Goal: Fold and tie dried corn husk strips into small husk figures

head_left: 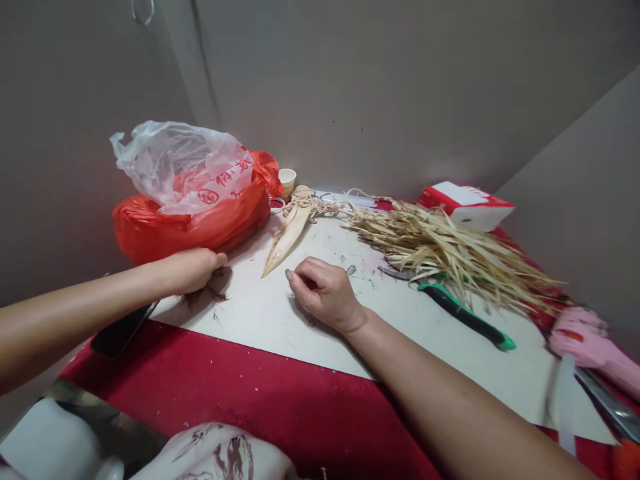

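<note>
My left hand point(196, 270) is curled, palm down, at the left edge of the white board point(260, 327), just in front of the red plastic bag. Small brown scraps point(217, 293) lie under and beside it; whether its hidden fingertips hold any, I cannot make out. Loosely fisted, my right hand point(327, 293) rests on the board near the middle, with nothing visible in its fingers. Beyond it lies a pale, pointed husk-like piece point(289, 239), its far end covered by a knotted tangle of straw-coloured strands point(305, 199).
A red bag point(200, 230) with a clear bag point(185, 160) stands left, beside a paper cup point(287, 180). Dry straw strips point(440, 243) partly cover green-and-black-handled cutters point(465, 317). A red-and-white box point(465, 205), pink tool point(583, 340) and phone point(120, 332) lie around the edges.
</note>
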The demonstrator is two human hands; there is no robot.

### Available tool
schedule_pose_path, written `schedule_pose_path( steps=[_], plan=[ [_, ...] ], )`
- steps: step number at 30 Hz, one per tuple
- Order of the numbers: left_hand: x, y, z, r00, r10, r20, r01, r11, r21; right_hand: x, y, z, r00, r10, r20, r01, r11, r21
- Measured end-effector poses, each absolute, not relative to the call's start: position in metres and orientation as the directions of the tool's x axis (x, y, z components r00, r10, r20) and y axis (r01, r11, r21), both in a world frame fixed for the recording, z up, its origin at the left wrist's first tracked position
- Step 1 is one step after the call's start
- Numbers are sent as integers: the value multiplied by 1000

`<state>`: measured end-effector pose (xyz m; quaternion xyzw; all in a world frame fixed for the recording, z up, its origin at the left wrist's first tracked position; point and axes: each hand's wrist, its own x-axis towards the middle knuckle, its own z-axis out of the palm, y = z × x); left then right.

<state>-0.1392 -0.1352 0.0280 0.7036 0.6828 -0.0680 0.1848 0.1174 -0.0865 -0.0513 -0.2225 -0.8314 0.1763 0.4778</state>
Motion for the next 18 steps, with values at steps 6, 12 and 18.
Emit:
schedule_pose_path(
  steps=[6, 12, 18],
  plan=[
    [-123, -147, 51, 126, 851, -510, 980, -185, -66, 115, -84, -53, -335, 632, 699, 215, 773, -597],
    [-112, -146, 63, 155, 954, -258, 931, -228, -286, 113, -72, -55, -67, 891, 449, 102, 454, -885],
    [-114, -138, 57, 230, 938, -259, 953, -271, -138, 119, -64, -57, -75, 924, 376, 87, 381, -920]
  ],
)
